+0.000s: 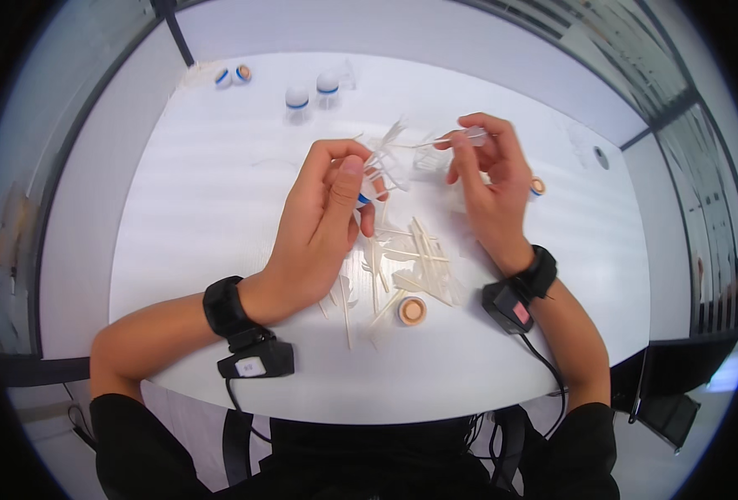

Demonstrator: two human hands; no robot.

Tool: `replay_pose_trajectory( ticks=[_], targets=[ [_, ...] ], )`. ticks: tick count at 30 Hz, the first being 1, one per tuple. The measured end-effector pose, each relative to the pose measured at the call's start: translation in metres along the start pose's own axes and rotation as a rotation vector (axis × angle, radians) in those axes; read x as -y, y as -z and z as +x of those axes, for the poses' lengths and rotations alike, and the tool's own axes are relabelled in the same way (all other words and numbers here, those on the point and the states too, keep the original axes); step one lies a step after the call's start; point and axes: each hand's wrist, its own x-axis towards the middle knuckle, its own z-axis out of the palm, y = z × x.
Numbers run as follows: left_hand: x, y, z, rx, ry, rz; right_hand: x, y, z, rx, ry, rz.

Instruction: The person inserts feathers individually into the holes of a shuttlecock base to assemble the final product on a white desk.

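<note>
My left hand (323,208) is closed around a feather shuttlecock (379,175), whose white quills and ragged vanes point up and to the right. The blue band at its base peeks out by the fingers. To its right, my right hand (490,171) pinches a single white feather (472,135) between thumb and fingers, its bare quill pointing left toward the shuttlecock. Below both hands, several loose feathers (423,258) lie crossed in a pile on the white table. A bare round shuttlecock base (412,311) with a tan centre sits at the pile's near edge.
Two shuttlecocks (296,97) stand cork up at the far side. Two loose bases (243,73) lie at the far left, another base (538,186) beside my right hand. A round grommet (600,157) is at the far right. Black wrist devices (256,360) trail cables; low partitions edge the table.
</note>
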Motion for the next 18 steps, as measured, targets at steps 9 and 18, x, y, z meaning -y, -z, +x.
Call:
replay_pose_trajectory(
  ticks=[9, 18],
  targets=[
    [-0.009, -0.003, 0.006, 0.031, -0.043, 0.031, 0.013, 0.016, 0.006, -0.104, 0.129, -0.367],
    [-0.021, 0.02, 0.026, -0.003, -0.146, 0.08, 0.025, 0.029, 0.008, -0.331, 0.012, -0.496]
  ],
)
